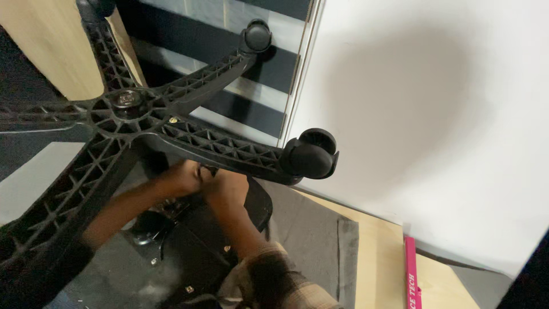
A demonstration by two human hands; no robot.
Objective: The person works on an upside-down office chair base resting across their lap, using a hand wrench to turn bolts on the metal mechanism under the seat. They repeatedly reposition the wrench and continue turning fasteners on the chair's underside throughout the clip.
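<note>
Left hand (182,178): curled in, fingers bunched on something small under the chair base; what was pinched hidden by motion blur and by the arm of the base above, so exact grip not told.
Right hand (227,189): closed likewise, touching the left, knuckles up, plaid sleeve (286,286) behind the wrist; contents not visible.
Both placed at the metal seat mechanism (171,209) on the underside of the black seat (194,252), inverted on a grey mat (311,229).
Above: five-armed black chair base (128,106), ribbed, tilted; nearest castor (311,153) hanging over the seat edge.
Handling note, as judgement: best worked with one hand steadying the mechanism, the other turning; base kept from swinging onto the wrists.
Beyond: white wall (446,114), wooden floor (380,257), pink box (412,280).
</note>
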